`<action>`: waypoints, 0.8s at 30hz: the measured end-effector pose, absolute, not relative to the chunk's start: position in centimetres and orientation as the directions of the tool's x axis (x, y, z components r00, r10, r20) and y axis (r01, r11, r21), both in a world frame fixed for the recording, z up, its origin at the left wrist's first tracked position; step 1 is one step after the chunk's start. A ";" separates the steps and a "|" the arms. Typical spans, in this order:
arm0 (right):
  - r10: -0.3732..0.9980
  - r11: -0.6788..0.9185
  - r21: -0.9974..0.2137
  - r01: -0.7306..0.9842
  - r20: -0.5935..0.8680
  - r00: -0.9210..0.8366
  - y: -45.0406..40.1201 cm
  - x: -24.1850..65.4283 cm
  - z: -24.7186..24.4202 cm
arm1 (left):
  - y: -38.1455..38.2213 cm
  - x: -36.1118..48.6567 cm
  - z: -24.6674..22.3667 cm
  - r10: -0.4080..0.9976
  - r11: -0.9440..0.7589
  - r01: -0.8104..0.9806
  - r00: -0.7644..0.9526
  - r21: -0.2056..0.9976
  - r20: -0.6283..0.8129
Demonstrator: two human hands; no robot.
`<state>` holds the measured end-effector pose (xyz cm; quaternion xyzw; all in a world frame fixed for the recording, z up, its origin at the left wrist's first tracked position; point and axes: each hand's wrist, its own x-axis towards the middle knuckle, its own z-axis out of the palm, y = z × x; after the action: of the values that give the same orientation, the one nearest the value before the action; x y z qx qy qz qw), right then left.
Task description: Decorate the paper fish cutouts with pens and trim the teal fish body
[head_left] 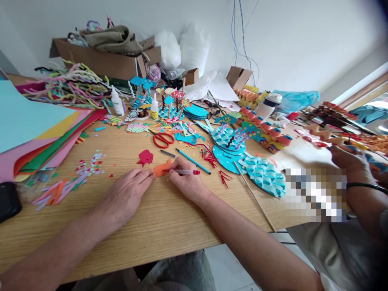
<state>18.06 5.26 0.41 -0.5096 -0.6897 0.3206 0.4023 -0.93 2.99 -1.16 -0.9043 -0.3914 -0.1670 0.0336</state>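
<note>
An orange fish-shaped cutout (161, 169) lies on the wooden table between my hands. My left hand (129, 192) rests flat on the table, its fingertips pressing the cutout's left edge. Gripped in my right hand (190, 182) is a marker (186, 172) with a clear barrel and red ends, its tip touching the orange piece. Dark red fish cutouts (146, 157) lie just beyond my left fingers. Red-handled scissors (163, 140), a dark pen (167, 153) and a blue pen (193, 161) sit further back.
Paper strips (57, 190) and coloured sheets (39, 117) are at the left. Glue bottles (154, 108) stand behind. Blue woven paper pieces (265, 176) and a wooden stick (254, 196) lie at the right, near another person's arm (363, 198). A cardboard box (100, 62) stands at the back.
</note>
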 end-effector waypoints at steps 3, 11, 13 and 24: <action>0.960 0.277 -0.856 0.436 0.229 -0.161 5.3 18.1 0.4 | 3.0 -0.9 -1.0 0.687 -0.699 0.713 0.647 0.058 0.329; 0.966 0.253 -0.871 0.422 0.201 -0.165 5.2 18.2 0.5 | 3.1 -0.9 -1.3 0.697 -0.691 0.717 0.625 0.095 0.351; 0.968 0.242 -0.878 0.414 0.189 -0.163 5.2 18.3 0.6 | 3.1 -0.9 -1.3 0.692 -0.696 0.711 0.631 0.095 0.351; 0.988 0.148 -0.926 0.347 0.121 -0.099 5.6 18.5 1.1 | 3.2 -0.8 -1.1 0.724 -0.665 0.746 0.629 0.044 0.282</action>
<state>18.54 5.58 1.15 -0.5267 -0.6334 0.3854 0.4158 -0.80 3.23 -1.09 -0.9018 -0.4075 -0.1388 0.0386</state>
